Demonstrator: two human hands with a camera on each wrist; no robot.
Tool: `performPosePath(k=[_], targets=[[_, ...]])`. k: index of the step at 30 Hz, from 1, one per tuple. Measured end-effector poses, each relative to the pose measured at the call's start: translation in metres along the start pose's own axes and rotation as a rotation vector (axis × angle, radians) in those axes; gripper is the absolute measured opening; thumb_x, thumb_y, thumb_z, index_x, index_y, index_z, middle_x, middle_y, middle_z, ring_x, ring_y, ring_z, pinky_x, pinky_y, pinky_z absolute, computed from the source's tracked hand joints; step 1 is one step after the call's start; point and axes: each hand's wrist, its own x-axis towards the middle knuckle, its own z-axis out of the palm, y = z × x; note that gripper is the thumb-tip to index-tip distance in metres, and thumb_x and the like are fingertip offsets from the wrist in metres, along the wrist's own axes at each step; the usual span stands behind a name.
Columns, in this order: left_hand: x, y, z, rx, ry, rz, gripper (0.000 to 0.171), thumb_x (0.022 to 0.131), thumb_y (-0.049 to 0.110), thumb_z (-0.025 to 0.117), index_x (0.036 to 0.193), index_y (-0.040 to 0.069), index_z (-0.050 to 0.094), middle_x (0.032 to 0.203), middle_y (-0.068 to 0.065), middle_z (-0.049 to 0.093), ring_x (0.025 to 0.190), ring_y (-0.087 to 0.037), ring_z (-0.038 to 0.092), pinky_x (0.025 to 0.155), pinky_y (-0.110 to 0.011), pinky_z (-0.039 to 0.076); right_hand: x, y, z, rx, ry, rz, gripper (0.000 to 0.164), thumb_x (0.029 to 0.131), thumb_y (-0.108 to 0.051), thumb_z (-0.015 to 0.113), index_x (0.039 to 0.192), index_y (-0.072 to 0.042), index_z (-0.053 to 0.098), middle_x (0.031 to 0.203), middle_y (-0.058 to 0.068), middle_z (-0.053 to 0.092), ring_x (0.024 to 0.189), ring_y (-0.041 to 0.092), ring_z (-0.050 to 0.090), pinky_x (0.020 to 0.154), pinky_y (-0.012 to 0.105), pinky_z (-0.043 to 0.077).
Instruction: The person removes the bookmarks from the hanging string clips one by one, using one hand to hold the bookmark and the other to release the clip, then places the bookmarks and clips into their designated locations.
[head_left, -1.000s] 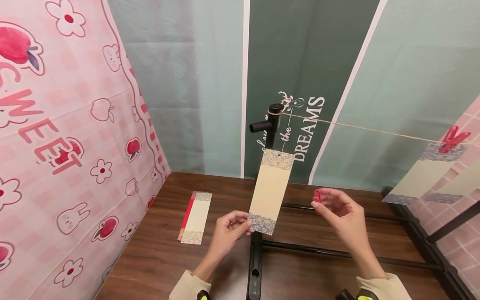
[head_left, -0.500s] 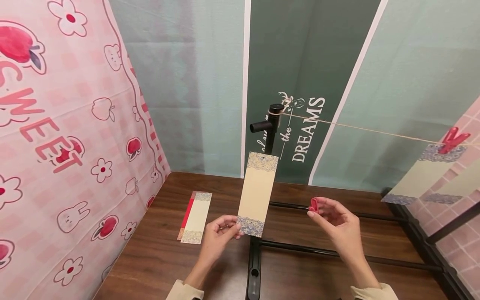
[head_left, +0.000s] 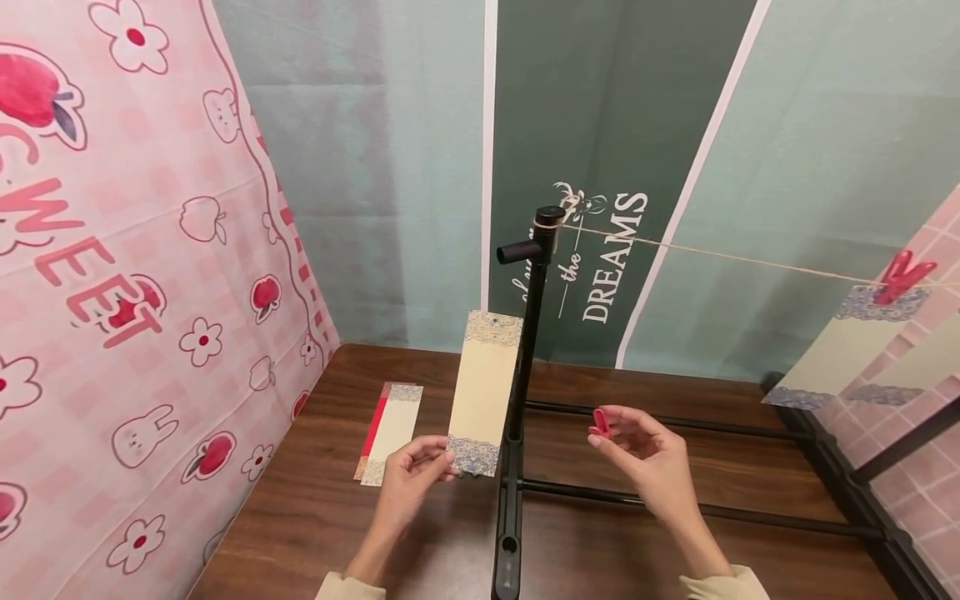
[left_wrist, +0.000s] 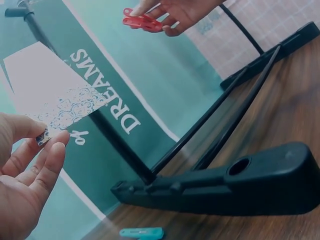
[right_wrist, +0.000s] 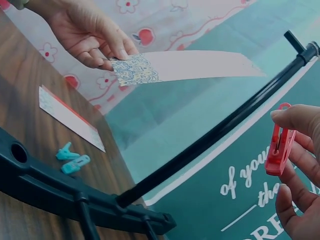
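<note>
My left hand (head_left: 408, 483) pinches a cream bookmark (head_left: 483, 392) by its lower left corner. The bookmark stands nearly upright, with blue lace-like patterns at both ends. Off to the right, my right hand (head_left: 652, 462) pinches a red clothespin (right_wrist: 281, 142) between thumb and fingers. The clothespin and the bookmark are apart, with the rack's black post (head_left: 528, 333) between them. From that post a thin string (head_left: 720, 254) runs right. Another red clothespin (head_left: 903, 279) clips a similar bookmark (head_left: 840, 350) onto the string.
A small stack of bookmarks (head_left: 397, 425), one with a red edge, lies on the wooden table (head_left: 292, 500). Two teal clothespins (right_wrist: 72, 160) lie near the rack's black foot (right_wrist: 50, 185). Low black bars (head_left: 615, 492) cross the table between the rack's feet.
My left hand has moved left with the bookmark, away from in front of the post. My right hand has come left and lower, still holding the red clothespin.
</note>
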Motion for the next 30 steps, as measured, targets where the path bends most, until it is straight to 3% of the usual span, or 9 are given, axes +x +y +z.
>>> performPosePath(k=[4,14,21,30], targets=[[-0.002,0.000,-0.006,0.004,0.036,-0.002,0.023,0.086,-0.007,0.067,0.105,-0.018,0.059,0.084,-0.020,0.064,0.068,-0.022,0.068,0.066,-0.038,0.059,-0.002,0.002,0.010,0.032,-0.008,0.017,0.037,0.077,0.004,0.079,0.111,-0.001,0.067,0.092,0.012,0.070,0.081,0.014,0.064,0.066,0.021,0.053],[-0.006,-0.002,-0.021,0.021,0.086,-0.004,0.023,0.087,-0.011,0.064,0.105,-0.021,0.057,0.083,-0.020,0.064,0.067,-0.018,0.068,0.065,-0.030,0.058,-0.007,0.008,0.034,0.102,-0.029,0.026,0.036,0.076,0.006,0.078,0.110,-0.001,0.068,0.094,0.013,0.069,0.082,0.016,0.065,0.069,0.024,0.055],[-0.007,-0.005,-0.031,0.017,0.077,0.002,0.025,0.087,-0.012,0.063,0.107,-0.024,0.054,0.083,-0.015,0.065,0.067,-0.019,0.069,0.066,-0.033,0.058,-0.011,0.011,0.047,0.146,-0.067,0.053,0.032,0.079,0.002,0.078,0.110,-0.001,0.068,0.098,0.018,0.068,0.085,0.018,0.064,0.072,0.028,0.057],[-0.006,-0.007,-0.040,0.051,0.091,0.028,0.023,0.087,-0.012,0.063,0.105,-0.024,0.055,0.081,-0.018,0.066,0.065,-0.020,0.069,0.063,-0.032,0.058,-0.019,0.021,0.059,0.165,-0.098,0.076,0.031,0.079,0.000,0.078,0.108,-0.002,0.068,0.098,0.013,0.069,0.086,0.020,0.064,0.069,0.032,0.058]])
